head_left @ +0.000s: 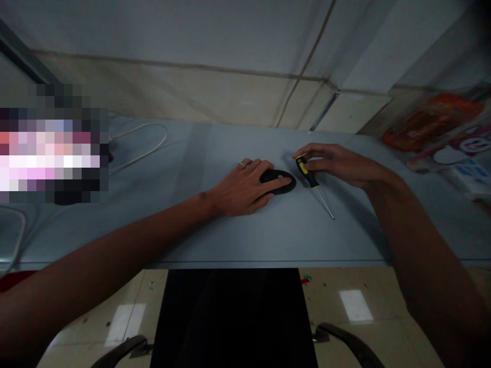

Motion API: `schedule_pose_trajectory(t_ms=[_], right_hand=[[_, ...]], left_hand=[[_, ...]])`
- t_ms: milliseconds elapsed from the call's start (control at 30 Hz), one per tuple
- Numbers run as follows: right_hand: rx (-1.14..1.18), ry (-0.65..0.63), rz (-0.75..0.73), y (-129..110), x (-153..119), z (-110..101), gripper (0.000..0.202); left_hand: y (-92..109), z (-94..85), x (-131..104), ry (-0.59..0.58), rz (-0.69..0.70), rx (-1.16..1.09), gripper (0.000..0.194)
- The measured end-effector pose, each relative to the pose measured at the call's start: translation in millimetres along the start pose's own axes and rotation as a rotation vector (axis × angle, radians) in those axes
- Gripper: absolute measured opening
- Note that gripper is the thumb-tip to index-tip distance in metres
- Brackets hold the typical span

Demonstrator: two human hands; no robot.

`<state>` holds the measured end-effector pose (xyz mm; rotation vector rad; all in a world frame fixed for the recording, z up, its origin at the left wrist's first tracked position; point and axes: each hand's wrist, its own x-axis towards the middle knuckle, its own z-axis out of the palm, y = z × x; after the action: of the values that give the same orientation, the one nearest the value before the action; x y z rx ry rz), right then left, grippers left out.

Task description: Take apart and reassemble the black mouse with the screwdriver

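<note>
On the grey desk (238, 240), my left hand (247, 189) is closed over a black computer mouse (282, 186), its fingers wrapped around the body and the thumb lying along the top. To the right of the mouse, my right hand (335, 161) grips a screwdriver (307, 171) by its yellow and black handle, between thumb and fingers. The metal shaft points down toward the front right, with its tip close to the desk. Whether the tip touches the surface I cannot tell. Part of the mouse is hidden under my left hand.
White cables (153, 145) loop over the desk at the left, beside a blurred-out block (49, 153). Packages in orange and white (433, 128) lie at the far right. A tiled wall (230, 92) borders the back edge. Chair armrests (345, 342) stand below the front edge.
</note>
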<state>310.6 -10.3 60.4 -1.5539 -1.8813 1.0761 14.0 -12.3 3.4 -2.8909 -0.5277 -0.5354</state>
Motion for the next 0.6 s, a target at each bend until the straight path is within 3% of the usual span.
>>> schedule_pose_trajectory(t_ms=[133,267,467,600], right_hand=[[-0.005,0.015,0.009,-1.4,-0.2,5.2,0.039],[0.04,-0.056,0.042,-0.8,-3.4,2.2,0.042],[-0.138,-0.084,-0.001,6.5,-3.6,-9.9,0.041],[-0.284,0.075,-0.111,-1.4,-5.7,-6.8,0.037]], left_hand=[[-0.3,-0.9,0.0,-0.007,0.0,-0.003,0.05],[-0.6,-2.3,0.1,-0.008,0.001,-0.013,0.05],[0.3,-4.3,0.0,0.004,-0.005,-0.022,0.049],[0.5,-3.7,-0.7,0.022,-0.003,-0.034,0.046]])
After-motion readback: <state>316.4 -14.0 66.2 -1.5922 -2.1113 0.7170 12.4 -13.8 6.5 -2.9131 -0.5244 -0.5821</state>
